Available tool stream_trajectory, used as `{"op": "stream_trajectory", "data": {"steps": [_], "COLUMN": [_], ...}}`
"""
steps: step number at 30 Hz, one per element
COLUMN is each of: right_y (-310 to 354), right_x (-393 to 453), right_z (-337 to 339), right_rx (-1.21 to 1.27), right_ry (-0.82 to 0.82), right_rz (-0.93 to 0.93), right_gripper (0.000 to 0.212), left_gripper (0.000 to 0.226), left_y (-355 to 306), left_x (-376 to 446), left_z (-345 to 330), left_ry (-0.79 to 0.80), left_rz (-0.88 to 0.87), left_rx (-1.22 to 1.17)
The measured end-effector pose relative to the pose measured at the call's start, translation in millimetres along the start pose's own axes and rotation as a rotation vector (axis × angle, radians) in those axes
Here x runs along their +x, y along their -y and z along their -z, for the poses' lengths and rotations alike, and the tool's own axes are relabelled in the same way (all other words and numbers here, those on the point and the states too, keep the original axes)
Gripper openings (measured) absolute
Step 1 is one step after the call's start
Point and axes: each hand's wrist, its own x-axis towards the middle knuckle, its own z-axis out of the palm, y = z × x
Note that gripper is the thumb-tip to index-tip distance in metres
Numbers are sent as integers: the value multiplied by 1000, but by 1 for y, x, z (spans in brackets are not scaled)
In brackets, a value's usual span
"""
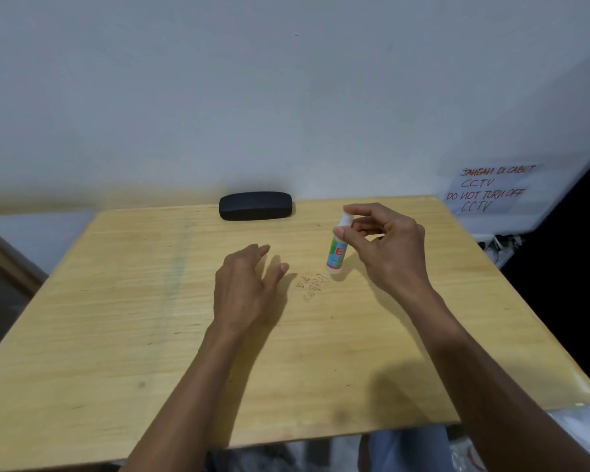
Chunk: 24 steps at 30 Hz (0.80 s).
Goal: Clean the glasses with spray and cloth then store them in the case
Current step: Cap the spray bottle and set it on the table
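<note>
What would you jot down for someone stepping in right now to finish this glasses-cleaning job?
Right hand: fingertips pinch the top of the spray bottle, which stands on the wooden table.
Left hand: open, palm down, low over the table, holding nothing.
Black glasses case: closed, at the table's far edge.
Glasses and cloth: not in view, perhaps inside the case.
Done: cannot tell.
Left, if the glasses are unclean: spray, wipe, store.
</note>
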Motion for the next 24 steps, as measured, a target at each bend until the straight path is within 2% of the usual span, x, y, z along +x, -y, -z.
{"op": "stream_trajectory", "data": {"steps": [4,9,15,24], "right_y": [-14,-30,-42,-52], "right_x": [25,73,114,124], "right_z": [-14,-39,-71,-86], "right_rx": [-33,-115,-195,-292], "right_ry": [-50,-81,-105,-86], "right_rz": [8,21,-24,-44], "right_gripper": [28,27,26,27], "left_gripper": [67,73,74,72], "left_y": [5,11,15,15], "left_x": [17,21,21,22], "left_z": [-14,-22,-24,-24], "left_ry": [89,179,159,157], "left_rz": [-34,-47,-62,-56], "left_rx": [291,392,425,417]}}
